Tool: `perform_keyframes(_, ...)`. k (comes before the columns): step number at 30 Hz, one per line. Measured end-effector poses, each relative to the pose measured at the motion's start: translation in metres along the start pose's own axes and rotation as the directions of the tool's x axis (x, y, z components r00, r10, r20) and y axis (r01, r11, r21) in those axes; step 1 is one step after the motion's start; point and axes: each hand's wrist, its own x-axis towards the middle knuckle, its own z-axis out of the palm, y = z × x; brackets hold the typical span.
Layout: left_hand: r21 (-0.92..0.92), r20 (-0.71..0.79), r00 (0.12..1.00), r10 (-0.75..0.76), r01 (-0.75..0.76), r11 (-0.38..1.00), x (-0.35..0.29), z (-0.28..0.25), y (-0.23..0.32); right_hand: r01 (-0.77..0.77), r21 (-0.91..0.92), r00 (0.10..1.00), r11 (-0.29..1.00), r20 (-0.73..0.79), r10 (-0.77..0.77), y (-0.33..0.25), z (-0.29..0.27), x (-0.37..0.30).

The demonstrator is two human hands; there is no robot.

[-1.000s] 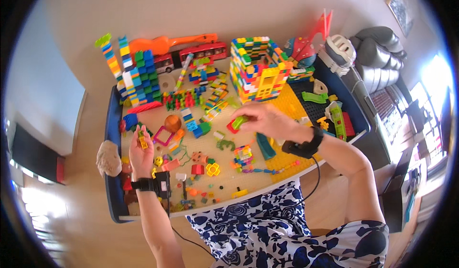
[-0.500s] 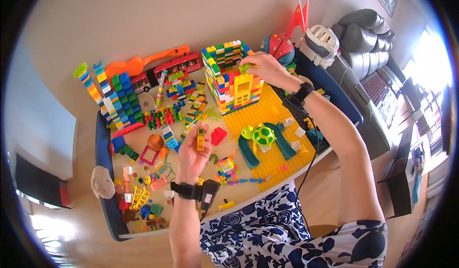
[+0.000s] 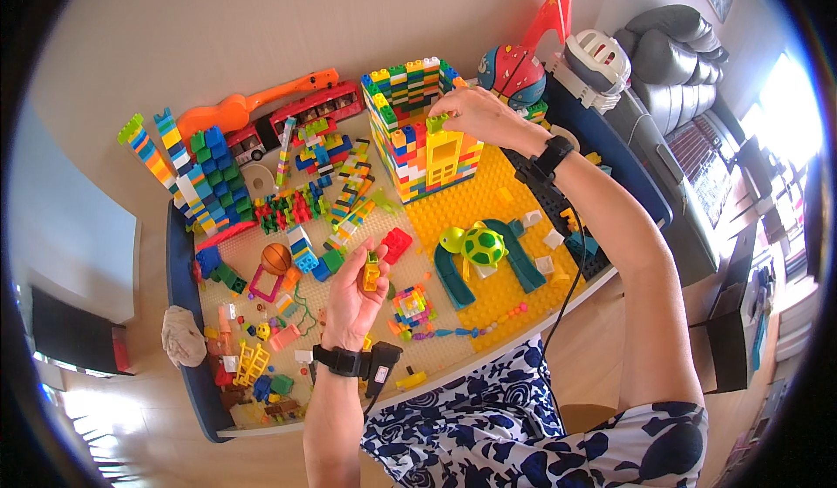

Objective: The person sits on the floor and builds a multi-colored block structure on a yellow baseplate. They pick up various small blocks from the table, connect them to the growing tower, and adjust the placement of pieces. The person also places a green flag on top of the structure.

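Observation:
A tall house of toy building bricks [image 3: 410, 155] stands at the back, its walls many-coloured and its top uncovered. My right hand [image 3: 479, 118] reaches over its front wall, fingers closed on a lime green brick [image 3: 436, 124]. That brick sits at the wall's top edge, just above a yellow door [image 3: 443, 161]; whether it is pressed on, I cannot tell. Palm up, my left hand [image 3: 350, 303] is raised above the table in front of the house. Its fingers curl around a yellow brick [image 3: 371, 276], with a bit of green at the brick's upper end.
Right of my left hand, a green toy turtle [image 3: 481, 246] lies by a teal curved piece [image 3: 453, 281] on a yellow studded baseplate [image 3: 545, 209]. Blue-green brick towers [image 3: 218, 179], an orange toy guitar [image 3: 231, 115], a red toy bus [image 3: 323, 105] and a ball [image 3: 513, 76] line the back.
My right hand has brought the lime green brick down and slightly left, onto the top edge above the door. The left hand still holds its yellow brick, now slightly turned.

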Motion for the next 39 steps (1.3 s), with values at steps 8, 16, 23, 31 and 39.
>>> perform_keyframes(8,0.053,-0.040,0.999,0.021,-0.019,0.998,0.000,0.004,-0.001,0.028,0.023,1.000,0.999,-0.004,-0.028,-0.001,0.005,-0.001)
perform_keyframes(16,0.053,-0.039,0.999,0.020,-0.018,0.998,-0.001,0.003,0.000,0.027,0.055,1.000,0.998,0.000,-0.027,0.001,0.007,0.000)
perform_keyframes(23,0.038,-0.042,0.999,0.014,-0.012,0.999,0.000,0.003,0.000,-0.002,0.095,0.998,0.995,0.063,-0.005,0.000,0.002,0.001)
perform_keyframes(31,0.059,-0.047,0.999,0.015,-0.012,0.998,0.001,0.000,0.000,0.075,-0.009,0.997,0.997,0.017,-0.075,0.005,0.008,0.004)
perform_keyframes(39,0.082,-0.056,0.998,0.015,-0.011,0.997,0.001,0.000,-0.001,0.026,0.020,1.000,0.999,-0.008,-0.026,0.005,0.000,0.008)
